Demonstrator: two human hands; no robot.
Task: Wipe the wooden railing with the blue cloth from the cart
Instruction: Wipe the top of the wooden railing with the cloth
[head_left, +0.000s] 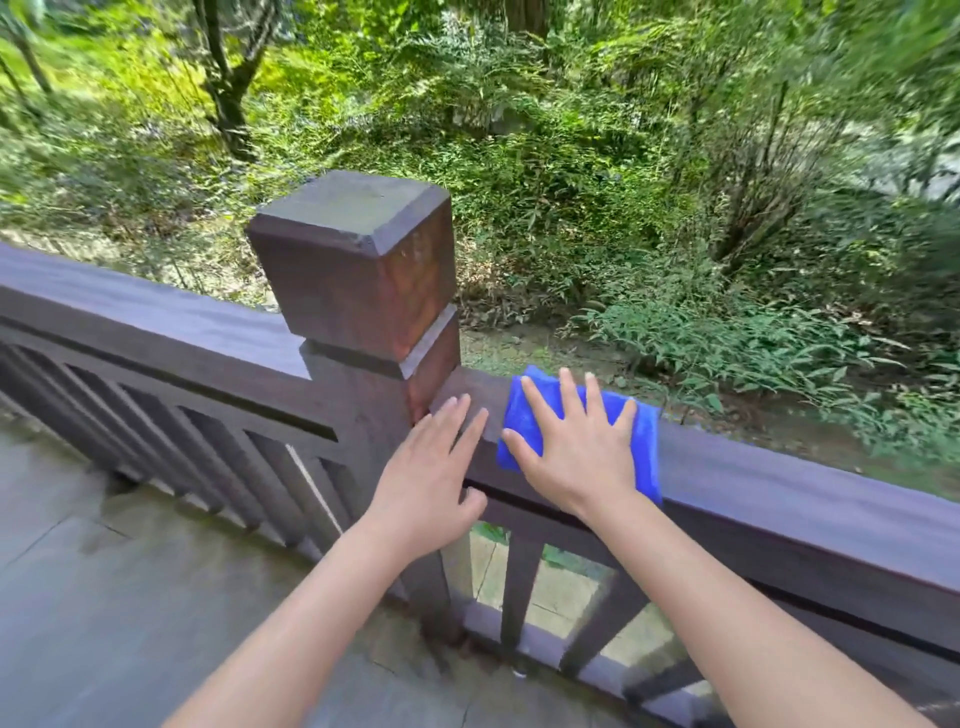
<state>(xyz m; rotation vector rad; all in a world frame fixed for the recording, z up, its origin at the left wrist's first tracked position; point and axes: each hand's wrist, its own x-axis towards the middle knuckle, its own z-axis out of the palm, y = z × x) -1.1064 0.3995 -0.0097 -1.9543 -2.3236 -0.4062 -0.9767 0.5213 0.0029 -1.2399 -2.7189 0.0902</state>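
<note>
Our right hand (576, 452) lies flat on the cloth (641, 441), fingers spread, pressing it onto the rail (779, 483) just right of the post (358, 260) — no closed grip, only palm weight. Our left hand (428, 478) is open and holds nothing, its fingers against the rail at the post's base. To wipe well, we judge it best to keep the palm flat, press evenly and run the cloth along the rail's length — overlapping passes, edges included.
</note>
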